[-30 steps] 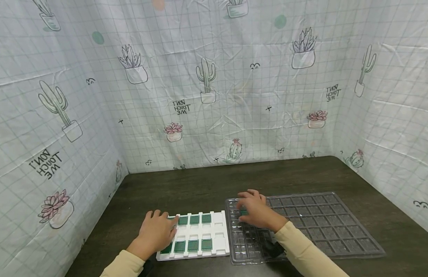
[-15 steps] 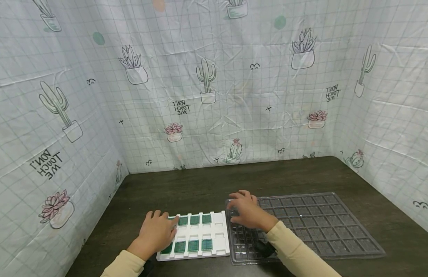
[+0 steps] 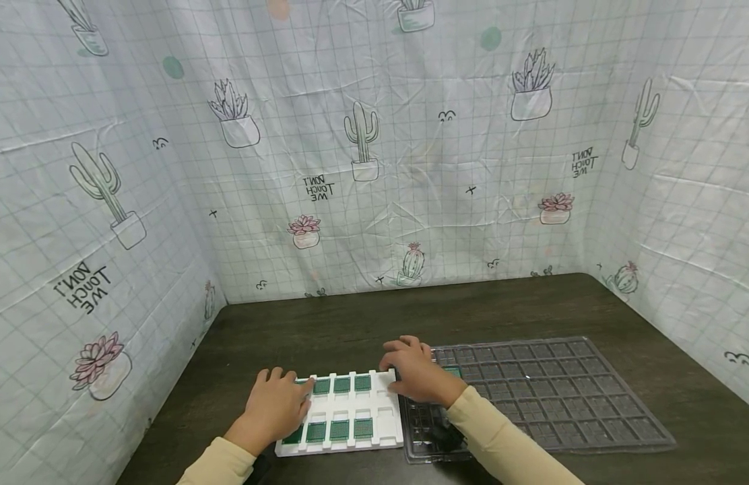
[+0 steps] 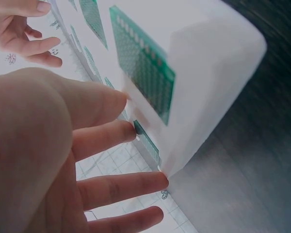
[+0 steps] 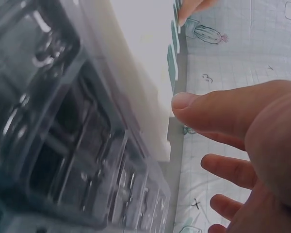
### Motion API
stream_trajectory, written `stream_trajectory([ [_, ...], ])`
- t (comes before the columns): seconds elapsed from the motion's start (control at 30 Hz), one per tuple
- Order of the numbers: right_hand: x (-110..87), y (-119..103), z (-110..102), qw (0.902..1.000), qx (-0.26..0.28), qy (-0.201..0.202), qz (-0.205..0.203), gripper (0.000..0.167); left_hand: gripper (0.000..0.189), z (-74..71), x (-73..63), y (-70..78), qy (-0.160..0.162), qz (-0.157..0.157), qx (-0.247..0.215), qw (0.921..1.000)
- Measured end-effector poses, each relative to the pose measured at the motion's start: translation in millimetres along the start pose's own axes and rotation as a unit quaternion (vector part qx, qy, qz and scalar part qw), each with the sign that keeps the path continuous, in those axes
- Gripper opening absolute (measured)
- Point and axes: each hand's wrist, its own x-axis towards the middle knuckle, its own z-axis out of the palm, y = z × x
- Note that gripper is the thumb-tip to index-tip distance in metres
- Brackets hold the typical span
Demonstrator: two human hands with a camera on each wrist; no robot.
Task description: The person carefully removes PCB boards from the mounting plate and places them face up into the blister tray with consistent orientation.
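Note:
A white tray [image 3: 341, 406] with two rows of green circuit boards [image 3: 363, 428] lies on the table. My left hand [image 3: 273, 409] rests on its left end, fingers extended along the edge; in the left wrist view the index fingertip [image 4: 128, 130] meets the edge of a board. My right hand [image 3: 415, 374] hovers at the white tray's right end with loosely bent fingers. Its thumb [image 5: 186, 103] and fingers stand apart with nothing between them in the right wrist view. One green board [image 3: 452, 371] sits in the clear plastic tray [image 3: 562, 384], partly hidden by the right hand.
The clear tray, divided into many pockets, lies against the white tray's right side. Dark wooden table [image 3: 326, 323] stretches behind both trays. A patterned cloth [image 3: 411, 168] hangs around the back and sides.
My right hand has moved left from above the clear tray to the white tray's right end, leaving a green board in view behind it. The left hand stays put.

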Motion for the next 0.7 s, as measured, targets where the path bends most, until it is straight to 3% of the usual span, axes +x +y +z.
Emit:
stream_trajectory([
  [0.7,17.5,-23,16,0.9995,-0.008,-0.017,-0.024,0.026,0.039,2.6,0.7,0.0,0.003,-0.003,0.001,1.0000],
])
